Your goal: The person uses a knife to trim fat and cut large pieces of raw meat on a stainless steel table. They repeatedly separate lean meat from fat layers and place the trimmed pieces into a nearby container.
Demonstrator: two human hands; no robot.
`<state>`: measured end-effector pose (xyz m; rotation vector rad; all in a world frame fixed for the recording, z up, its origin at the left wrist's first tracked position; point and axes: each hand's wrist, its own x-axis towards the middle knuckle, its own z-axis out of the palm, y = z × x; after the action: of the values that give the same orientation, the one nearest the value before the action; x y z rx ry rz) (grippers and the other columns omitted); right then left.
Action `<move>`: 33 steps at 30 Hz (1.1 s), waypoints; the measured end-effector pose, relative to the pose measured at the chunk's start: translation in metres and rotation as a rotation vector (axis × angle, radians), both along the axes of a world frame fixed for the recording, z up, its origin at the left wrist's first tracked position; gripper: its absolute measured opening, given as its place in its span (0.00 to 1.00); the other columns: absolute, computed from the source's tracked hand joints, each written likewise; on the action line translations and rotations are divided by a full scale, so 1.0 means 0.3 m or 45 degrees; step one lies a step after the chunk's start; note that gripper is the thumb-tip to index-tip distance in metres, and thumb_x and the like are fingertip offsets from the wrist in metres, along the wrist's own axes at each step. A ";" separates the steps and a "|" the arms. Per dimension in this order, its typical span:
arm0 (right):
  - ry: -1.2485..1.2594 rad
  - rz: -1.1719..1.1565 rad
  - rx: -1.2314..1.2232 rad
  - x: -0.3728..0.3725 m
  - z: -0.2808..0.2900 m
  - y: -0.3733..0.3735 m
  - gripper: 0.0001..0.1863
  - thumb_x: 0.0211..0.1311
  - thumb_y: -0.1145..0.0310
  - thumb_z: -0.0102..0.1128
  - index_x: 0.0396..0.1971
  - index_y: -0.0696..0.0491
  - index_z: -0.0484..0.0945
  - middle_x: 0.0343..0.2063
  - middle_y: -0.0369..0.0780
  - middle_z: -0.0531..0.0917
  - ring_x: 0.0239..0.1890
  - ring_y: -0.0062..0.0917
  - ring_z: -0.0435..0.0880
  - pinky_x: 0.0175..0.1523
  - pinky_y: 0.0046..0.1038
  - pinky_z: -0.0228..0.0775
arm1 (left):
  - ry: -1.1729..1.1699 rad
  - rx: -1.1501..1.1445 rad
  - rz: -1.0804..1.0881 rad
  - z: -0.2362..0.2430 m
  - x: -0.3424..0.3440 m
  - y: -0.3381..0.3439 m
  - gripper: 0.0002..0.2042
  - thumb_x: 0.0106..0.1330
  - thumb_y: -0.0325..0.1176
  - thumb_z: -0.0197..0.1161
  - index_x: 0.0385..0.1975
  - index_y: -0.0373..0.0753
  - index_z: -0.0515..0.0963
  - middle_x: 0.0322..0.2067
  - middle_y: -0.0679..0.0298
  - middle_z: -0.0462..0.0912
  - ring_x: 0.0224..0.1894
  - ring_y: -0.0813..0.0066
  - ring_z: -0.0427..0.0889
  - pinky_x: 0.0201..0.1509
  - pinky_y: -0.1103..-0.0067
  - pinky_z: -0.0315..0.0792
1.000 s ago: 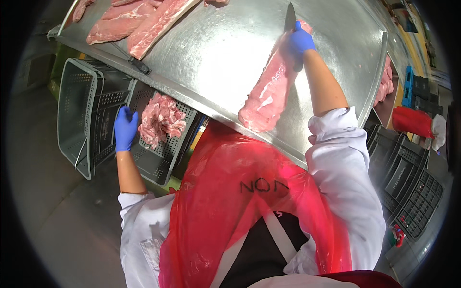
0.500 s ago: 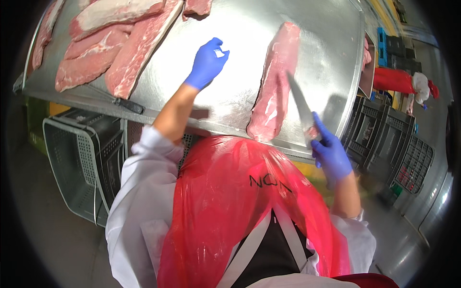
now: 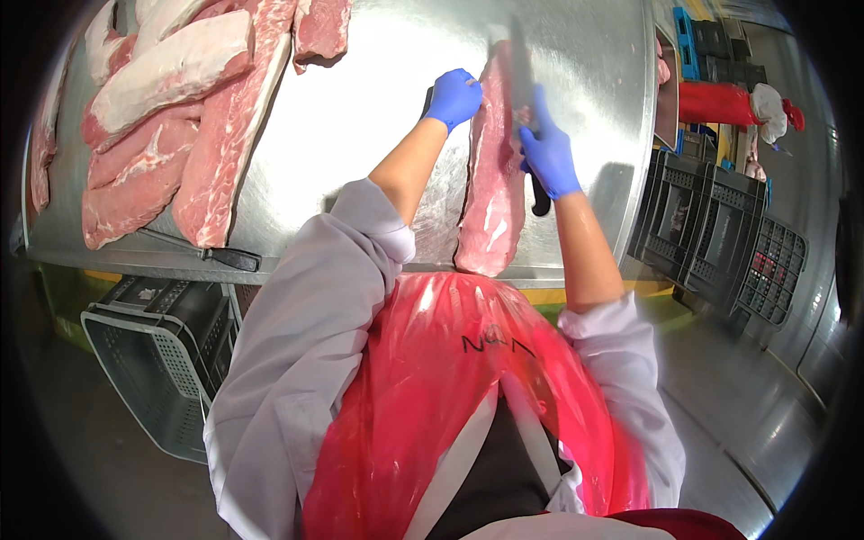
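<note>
On the steel table (image 3: 360, 144), a long pale-pink cut of meat (image 3: 490, 216) lies lengthwise in front of me. My left hand (image 3: 453, 97), in a blue glove, is curled at its far left edge, fingertips touching it; whether it grips the meat is hidden. My right hand (image 3: 546, 155), also gloved in blue, holds a knife (image 3: 522, 67) by its black handle, the motion-blurred blade pointing away from me over the meat's right side.
Several large cuts (image 3: 220, 171) are piled at the left, with a black-handled tool (image 3: 234, 259) beside them and a smaller piece (image 3: 319, 31) beyond. A grey perforated basket (image 3: 180, 378) stands below left. Black crates (image 3: 702, 216) and a co-worker in red (image 3: 715, 103) are at the right.
My left hand has come up from the baskets to the meat. My right hand with the knife came down and right, then rose back alongside the meat. The view has shifted.
</note>
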<state>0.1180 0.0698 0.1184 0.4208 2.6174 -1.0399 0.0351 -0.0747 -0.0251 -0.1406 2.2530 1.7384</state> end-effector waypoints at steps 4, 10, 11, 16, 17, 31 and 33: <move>-0.187 0.354 0.283 -0.079 -0.069 0.009 0.39 0.68 0.68 0.55 0.78 0.35 0.53 0.37 0.53 0.86 0.23 0.31 0.86 0.34 0.32 0.82 | 0.099 0.080 0.063 0.014 0.027 0.016 0.10 0.66 0.35 0.61 0.36 0.36 0.83 0.31 0.53 0.88 0.35 0.63 0.88 0.44 0.69 0.79; -0.458 0.362 0.062 0.102 0.120 0.136 0.38 0.69 0.67 0.54 0.78 0.32 0.54 0.35 0.47 0.87 0.21 0.25 0.81 0.35 0.29 0.80 | 0.260 0.096 0.002 0.015 -0.013 -0.027 0.08 0.68 0.34 0.60 0.38 0.37 0.82 0.30 0.55 0.88 0.39 0.63 0.90 0.44 0.72 0.80; -0.473 0.358 0.085 0.082 0.126 0.121 0.38 0.69 0.67 0.54 0.78 0.31 0.55 0.33 0.46 0.86 0.21 0.24 0.80 0.35 0.29 0.80 | 0.267 0.149 -0.069 0.015 -0.013 -0.024 0.08 0.68 0.33 0.60 0.39 0.37 0.82 0.31 0.55 0.88 0.40 0.62 0.90 0.44 0.72 0.80; -0.451 0.360 0.077 -0.039 0.038 0.083 0.38 0.69 0.67 0.54 0.77 0.30 0.56 0.27 0.43 0.81 0.20 0.23 0.77 0.36 0.30 0.79 | 0.478 0.163 -0.230 0.123 -0.010 0.002 0.07 0.70 0.31 0.60 0.38 0.34 0.81 0.32 0.55 0.84 0.33 0.77 0.80 0.39 0.77 0.75; -0.489 0.375 0.089 -0.039 0.061 0.067 0.38 0.69 0.67 0.54 0.77 0.30 0.56 0.26 0.43 0.81 0.20 0.23 0.77 0.36 0.30 0.79 | 0.377 0.243 -0.226 0.123 -0.015 -0.001 0.07 0.70 0.31 0.60 0.38 0.34 0.81 0.31 0.58 0.83 0.32 0.78 0.78 0.39 0.78 0.74; -0.574 0.442 -0.141 0.377 0.243 0.234 0.37 0.71 0.70 0.54 0.77 0.35 0.57 0.29 0.38 0.81 0.21 0.17 0.73 0.27 0.25 0.75 | 0.684 0.322 -0.063 0.370 0.017 -0.020 0.08 0.68 0.34 0.67 0.39 0.36 0.83 0.32 0.67 0.84 0.35 0.81 0.81 0.41 0.80 0.77; -0.487 0.241 -0.267 0.439 0.262 0.324 0.38 0.70 0.73 0.55 0.77 0.34 0.57 0.27 0.37 0.80 0.20 0.16 0.72 0.25 0.25 0.74 | 0.719 0.246 0.007 0.458 0.102 -0.093 0.07 0.69 0.31 0.66 0.40 0.35 0.82 0.35 0.66 0.86 0.39 0.80 0.84 0.45 0.80 0.78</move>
<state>0.2496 0.1670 0.1970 0.2830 2.1412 -1.0394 0.0655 -0.1026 0.1123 0.4387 2.4122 2.1973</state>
